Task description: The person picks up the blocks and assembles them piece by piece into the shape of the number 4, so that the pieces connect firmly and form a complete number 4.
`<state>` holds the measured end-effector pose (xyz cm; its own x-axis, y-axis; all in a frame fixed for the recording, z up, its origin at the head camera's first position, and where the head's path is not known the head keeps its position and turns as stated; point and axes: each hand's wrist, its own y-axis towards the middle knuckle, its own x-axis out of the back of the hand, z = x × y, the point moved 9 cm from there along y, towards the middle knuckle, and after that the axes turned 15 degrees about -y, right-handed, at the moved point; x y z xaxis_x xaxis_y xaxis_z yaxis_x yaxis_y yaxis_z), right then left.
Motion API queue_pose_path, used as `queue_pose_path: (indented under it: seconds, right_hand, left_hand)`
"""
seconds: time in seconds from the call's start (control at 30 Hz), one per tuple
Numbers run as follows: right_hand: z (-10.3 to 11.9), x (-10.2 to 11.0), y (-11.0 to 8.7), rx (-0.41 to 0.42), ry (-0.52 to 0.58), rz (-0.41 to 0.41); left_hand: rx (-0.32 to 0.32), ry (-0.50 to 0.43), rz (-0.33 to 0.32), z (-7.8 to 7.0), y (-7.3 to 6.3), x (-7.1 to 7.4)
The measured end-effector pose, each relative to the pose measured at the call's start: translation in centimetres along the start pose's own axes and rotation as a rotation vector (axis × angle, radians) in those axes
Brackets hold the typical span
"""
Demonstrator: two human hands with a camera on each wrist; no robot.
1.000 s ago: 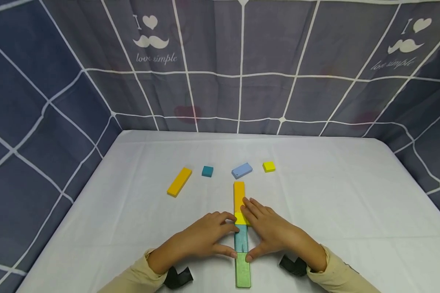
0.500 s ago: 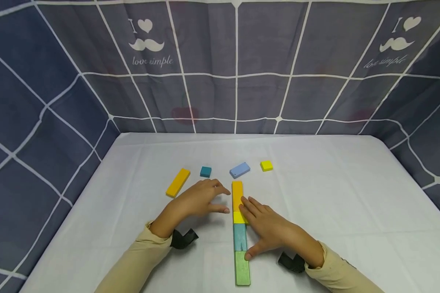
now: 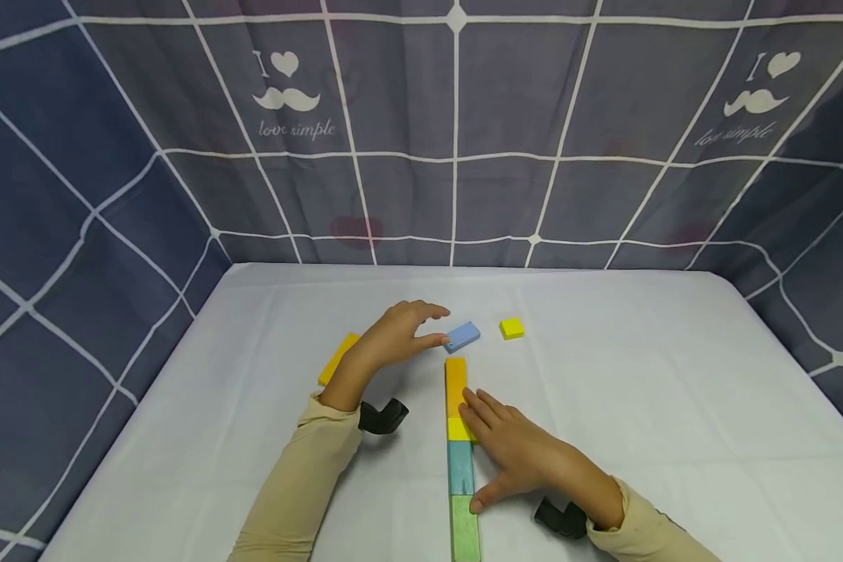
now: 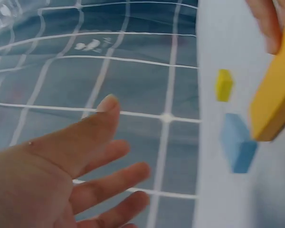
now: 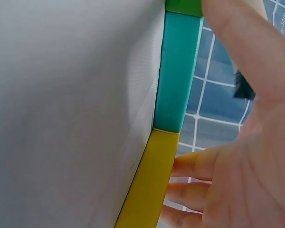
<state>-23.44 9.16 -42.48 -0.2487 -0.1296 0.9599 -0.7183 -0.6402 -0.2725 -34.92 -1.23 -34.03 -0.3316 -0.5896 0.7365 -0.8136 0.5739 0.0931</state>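
Down the middle of the head view runs a straight row of blocks: an orange-yellow block (image 3: 455,382), a bright yellow block (image 3: 458,429), a teal block (image 3: 460,468) and a green block (image 3: 465,527). My right hand (image 3: 516,449) rests against the row's right side, fingertips at the yellow blocks and thumb at the green one, fingers fairly straight. Beyond the row's far end, my left hand (image 3: 400,336) hovers with thumb and fingers apart, holding nothing. Its thumb tip is close to a light blue block (image 3: 463,336); contact cannot be told. The small teal block is hidden behind this hand.
A small yellow block (image 3: 512,328) lies right of the light blue one. Another orange-yellow block (image 3: 337,361) is partly covered by the left forearm. All lie on a white cloth-covered table (image 3: 639,351), with a grey checked curtain (image 3: 506,195) behind.
My left hand has left the row's side and moved forward, away from the body, to the loose blocks at the back. My right hand stays at the row.
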Motion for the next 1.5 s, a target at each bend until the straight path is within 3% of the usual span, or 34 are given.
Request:
queue_pose_path:
  seconds: [0.13, 0.37, 0.6, 0.8, 1.0, 1.2, 1.37, 1.5]
  right_hand:
    - [0.5, -0.3, 0.0, 0.016, -0.007, 0.008]
    - [0.7, -0.3, -0.4, 0.013, -0.010, 0.000]
    - [0.7, -0.3, -0.5, 0.017, -0.016, -0.020]
    - [0.7, -0.2, -0.4, 0.017, -0.024, -0.016]
    - [0.5, -0.1, -0.3, 0.021, -0.034, -0.012]
    - [0.2, 0.0, -0.3, 0.014, -0.025, -0.018]
    - [0.1, -0.2, -0.2, 0.016, -0.016, -0.004]
    - [0.0, -0.1, -0.2, 0.013, -0.027, 0.001]
  left_hand:
    - [0.041, -0.012, -0.015, 1.2, 0.8, -1.2]
    - [0.053, -0.006, -0.062, 1.0, 2.4, -2.1]
    - [0.071, 0.054, 0.052, 2.1, 3.3, -5.0]
    - [0.156, 0.180, 0.093, 3.1, 3.3, -6.2]
    - [0.209, 0.225, 0.087, 3.8, 3.5, -6.3]
    - [0.197, 0.146, 0.048, 4.4, 3.5, -5.7]
    - [0.213, 0.104, 0.030, 5.1, 2.5, -5.0]
    - [0.207, 0.152, 0.037, 5.1, 1.6, -4.9]
